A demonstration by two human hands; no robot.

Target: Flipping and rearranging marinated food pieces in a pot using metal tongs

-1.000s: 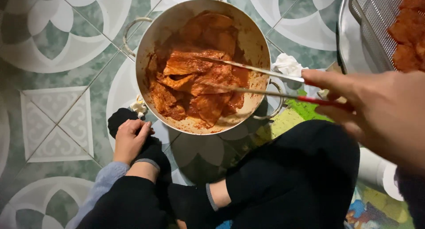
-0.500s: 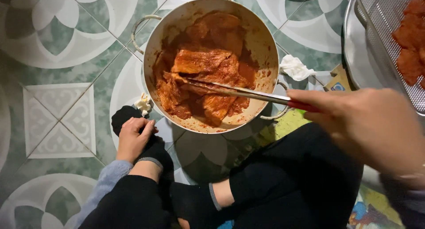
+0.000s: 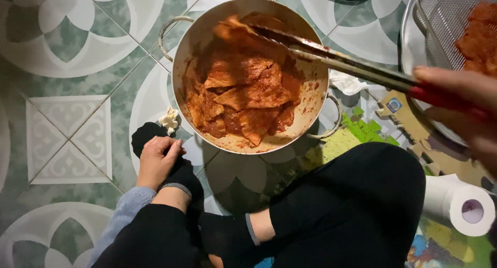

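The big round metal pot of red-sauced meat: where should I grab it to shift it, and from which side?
Probably by its two looped wire handles, one at the upper left of the big round metal pot and one at the lower right rim. Come in from outside at those corners, low to the patterned tile floor; the sauce-smeared inner wall offers no clean grip, and the red-handled metal tongs cross the upper right.

The tongs [image 3: 331, 58], earlier lying low across the pot [image 3: 248, 74], now lift one red-coated meat piece [image 3: 235, 29] above the rest; the right hand [image 3: 461, 99] has shifted rightward.
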